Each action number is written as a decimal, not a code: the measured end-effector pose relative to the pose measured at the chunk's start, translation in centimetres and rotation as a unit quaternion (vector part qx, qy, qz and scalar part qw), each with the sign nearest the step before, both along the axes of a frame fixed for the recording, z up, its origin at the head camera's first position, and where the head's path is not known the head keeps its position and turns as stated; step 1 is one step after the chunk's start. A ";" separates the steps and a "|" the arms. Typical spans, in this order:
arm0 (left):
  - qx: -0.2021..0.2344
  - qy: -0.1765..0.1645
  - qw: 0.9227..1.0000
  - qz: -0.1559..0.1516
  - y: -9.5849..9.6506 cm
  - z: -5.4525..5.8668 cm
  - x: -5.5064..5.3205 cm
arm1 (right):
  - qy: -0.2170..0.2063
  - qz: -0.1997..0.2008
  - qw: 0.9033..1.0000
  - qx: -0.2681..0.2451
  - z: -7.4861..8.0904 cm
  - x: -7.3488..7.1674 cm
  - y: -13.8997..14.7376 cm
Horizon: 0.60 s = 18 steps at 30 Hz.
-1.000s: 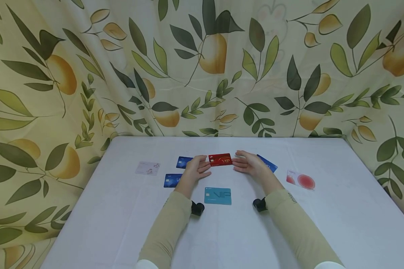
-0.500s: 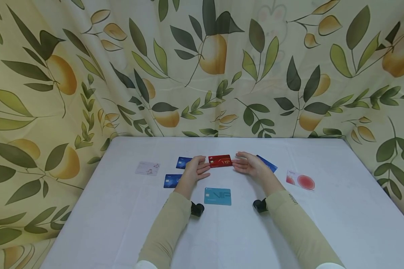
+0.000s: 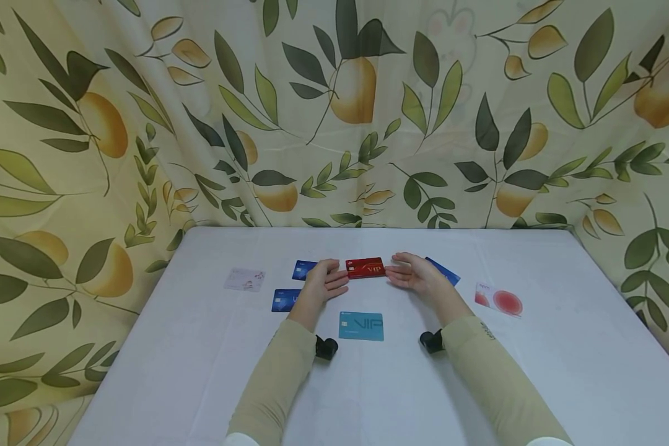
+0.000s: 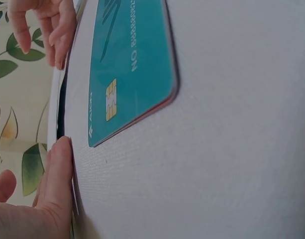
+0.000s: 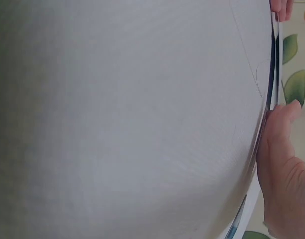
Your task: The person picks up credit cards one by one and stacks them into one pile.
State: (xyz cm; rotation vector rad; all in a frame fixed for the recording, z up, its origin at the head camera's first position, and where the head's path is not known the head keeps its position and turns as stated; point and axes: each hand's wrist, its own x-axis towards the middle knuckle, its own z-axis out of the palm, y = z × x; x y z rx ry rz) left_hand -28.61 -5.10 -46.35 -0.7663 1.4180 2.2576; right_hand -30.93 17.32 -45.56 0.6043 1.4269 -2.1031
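A red VIP card (image 3: 365,267) lies near the back of the white table, between both hands. At its left end the fingertips of my left hand (image 3: 323,284) touch or nearly touch its edge; those of my right hand (image 3: 418,274) are likewise at its right end. Fingers on both hands look fairly straight and spread, and neither curls round the card. In the left wrist view, a teal card (image 4: 135,69) lies flat close to the camera, with the left hand (image 4: 45,199) beyond it. The right wrist view shows the right hand (image 5: 286,164) low at the table's surface.
Two blue cards (image 3: 303,269) are partly hidden by the left hand and wrist. Another blue card (image 3: 443,271) sits tilted behind the right hand. A pale card (image 3: 244,279) lies far left, a white-and-red card (image 3: 498,299) far right. Behind the table (image 3: 161,359) hangs a leaf-patterned curtain (image 3: 334,155).
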 end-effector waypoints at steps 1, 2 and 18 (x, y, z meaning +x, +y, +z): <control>0.003 -0.001 1.000 0.002 0.0 0.0 0.0 | -0.001 -0.003 1.000 -0.001 0.0 0.0 0.0; 0.006 -0.002 1.000 0.005 0.1 0.0 0.0 | 0.000 -0.005 1.000 -0.002 0.0 0.0 0.0; 0.007 -0.006 1.000 -0.009 0.1 -0.2 -0.2 | -0.010 0.043 0.998 0.049 0.3 0.0 0.2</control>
